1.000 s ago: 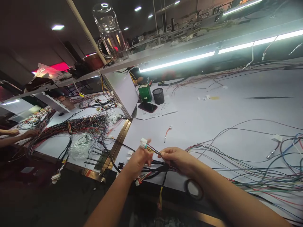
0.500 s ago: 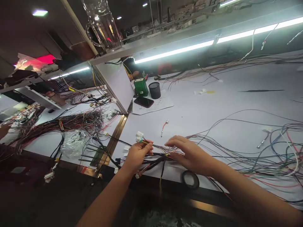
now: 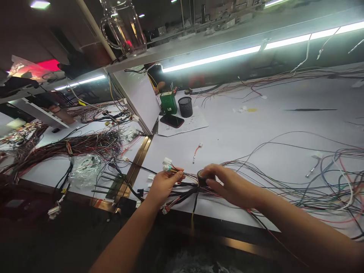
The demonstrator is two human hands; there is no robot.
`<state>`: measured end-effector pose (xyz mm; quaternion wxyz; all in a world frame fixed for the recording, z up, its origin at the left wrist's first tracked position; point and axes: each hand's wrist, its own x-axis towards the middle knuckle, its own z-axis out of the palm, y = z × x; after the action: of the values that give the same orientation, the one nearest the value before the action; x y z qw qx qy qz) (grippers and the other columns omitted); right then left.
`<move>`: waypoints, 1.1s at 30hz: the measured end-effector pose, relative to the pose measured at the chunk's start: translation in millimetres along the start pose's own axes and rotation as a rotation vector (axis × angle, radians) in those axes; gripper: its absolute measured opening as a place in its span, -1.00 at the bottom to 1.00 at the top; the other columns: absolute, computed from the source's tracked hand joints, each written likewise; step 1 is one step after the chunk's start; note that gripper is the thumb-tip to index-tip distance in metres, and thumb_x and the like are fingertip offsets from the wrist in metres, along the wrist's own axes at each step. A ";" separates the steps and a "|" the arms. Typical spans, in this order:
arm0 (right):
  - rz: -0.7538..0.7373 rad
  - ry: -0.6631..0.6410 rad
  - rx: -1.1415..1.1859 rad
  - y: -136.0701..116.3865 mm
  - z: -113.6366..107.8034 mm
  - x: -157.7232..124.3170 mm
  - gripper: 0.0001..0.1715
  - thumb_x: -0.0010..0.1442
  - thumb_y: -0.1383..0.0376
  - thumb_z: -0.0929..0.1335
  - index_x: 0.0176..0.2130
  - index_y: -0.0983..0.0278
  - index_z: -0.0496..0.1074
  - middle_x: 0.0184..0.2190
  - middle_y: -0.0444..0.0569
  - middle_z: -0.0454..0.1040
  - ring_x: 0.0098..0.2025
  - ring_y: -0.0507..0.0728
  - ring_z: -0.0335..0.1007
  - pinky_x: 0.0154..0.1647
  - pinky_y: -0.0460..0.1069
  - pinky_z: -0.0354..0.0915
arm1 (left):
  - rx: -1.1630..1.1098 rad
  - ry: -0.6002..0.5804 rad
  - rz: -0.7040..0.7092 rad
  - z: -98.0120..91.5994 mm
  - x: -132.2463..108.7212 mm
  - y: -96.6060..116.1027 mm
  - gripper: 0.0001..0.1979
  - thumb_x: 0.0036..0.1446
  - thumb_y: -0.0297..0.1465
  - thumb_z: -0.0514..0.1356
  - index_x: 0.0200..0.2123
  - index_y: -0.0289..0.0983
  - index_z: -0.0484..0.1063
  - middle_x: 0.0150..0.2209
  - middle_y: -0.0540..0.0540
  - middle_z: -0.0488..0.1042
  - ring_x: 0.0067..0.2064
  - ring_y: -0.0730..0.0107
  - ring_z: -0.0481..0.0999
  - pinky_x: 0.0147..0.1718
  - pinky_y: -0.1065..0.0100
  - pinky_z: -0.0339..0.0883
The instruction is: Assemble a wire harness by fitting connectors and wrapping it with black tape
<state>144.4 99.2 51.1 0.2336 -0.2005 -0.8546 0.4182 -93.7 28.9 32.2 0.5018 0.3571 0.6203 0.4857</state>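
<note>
the black tape roll (image 3: 203, 175), which lay by the counter's front edge in the lower middle half a second ago, is now up in the right hand (image 3: 233, 185). its fingers are closed around the roll and press it against the wire bundle (image 3: 187, 186) at centre frame. the left hand (image 3: 162, 184) has stayed put, its fingers pinched narrow on the same bundle just behind the white connectors (image 3: 167, 163), which stick up to the upper left of its thumb.

both hands work close to the front edge of the counter (image 3: 241, 129). the forearms hang over that edge and a few wire ends dangle off it. above the hands, mid-frame, the white surface lies bare. to the right, loose wires (image 3: 327, 182) spread out to the frame's edge. left of the hands a brass strip (image 3: 136, 170) marks the counter's side edge.

further back, upper centre, a black mesh cup (image 3: 185, 107) stands beside a green box (image 3: 168, 102); i cannot tell what either holds. on the shelf (image 3: 199, 43) at the top left stands a clear glass jug (image 3: 125, 24).
</note>
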 end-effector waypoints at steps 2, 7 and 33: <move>-0.045 -0.007 -0.011 -1.3 -1.3 27.3 -0.79 0.24 0.41 0.26 -0.09 0.23 0.27 -0.24 -0.05 0.40 -0.24 0.08 0.30 -0.20 0.00 0.26 | 0.027 -0.013 0.006 0.6 -3.0 2.2 -0.69 0.02 -0.21 0.33 -0.22 -0.28 0.54 -0.32 -0.08 0.57 -0.22 0.30 0.55 -0.14 0.33 0.35; -0.225 -0.098 -0.172 2.3 4.7 62.3 -0.86 0.19 0.44 0.29 -0.20 0.26 0.28 -0.29 -0.06 0.39 -0.23 0.11 0.26 -0.14 0.04 0.19 | 0.023 -0.049 0.038 3.6 -11.2 8.1 -0.72 0.07 -0.22 0.30 -0.23 -0.30 0.55 -0.33 -0.08 0.57 -0.22 0.33 0.52 -0.14 0.35 0.33; 0.007 0.273 0.104 20.3 71.1 44.1 -0.60 0.22 0.44 0.26 0.04 0.16 0.31 -0.20 -0.05 0.35 -0.13 0.12 0.32 -0.13 0.03 0.28 | 0.512 0.087 0.503 3.6 -2.2 11.6 -0.81 0.15 -0.30 0.21 -0.18 -0.18 0.52 0.08 -0.10 0.40 0.16 0.19 0.31 0.16 0.19 0.14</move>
<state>71.3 90.3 6.4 0.3563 -0.2462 -0.7913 0.4315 -90.2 31.0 43.8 0.2340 0.5916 0.6354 0.4377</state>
